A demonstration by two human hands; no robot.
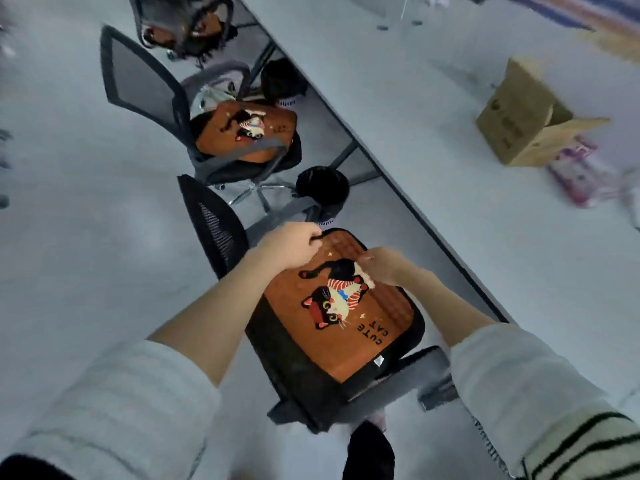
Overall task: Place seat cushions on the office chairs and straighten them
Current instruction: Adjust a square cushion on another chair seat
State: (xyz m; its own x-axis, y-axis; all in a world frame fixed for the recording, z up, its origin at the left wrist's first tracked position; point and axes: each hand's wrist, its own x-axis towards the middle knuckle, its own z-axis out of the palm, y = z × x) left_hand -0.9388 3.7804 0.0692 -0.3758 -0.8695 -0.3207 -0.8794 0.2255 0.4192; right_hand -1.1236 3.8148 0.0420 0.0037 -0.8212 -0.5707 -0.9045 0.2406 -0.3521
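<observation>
An orange seat cushion (329, 344) with a cat picture and the words CUTE CAT lies on the seat of the nearest black office chair (214, 230). My left hand (289, 245) is closed on the cushion's far left corner, by a black strap. My right hand (381, 265) rests flat on the cushion's far right part, fingers together. A second chair (138, 84) further back carries a matching orange cushion (228, 129). A third chair (187, 26) at the top holds something orange too, blurred.
A long grey desk (433, 133) runs along the right of the chairs. On it stand an open cardboard box (519, 116) and a pink packet (578, 171). Two black bins (323, 188) (280, 81) sit under the desk edge. Grey floor lies to the left.
</observation>
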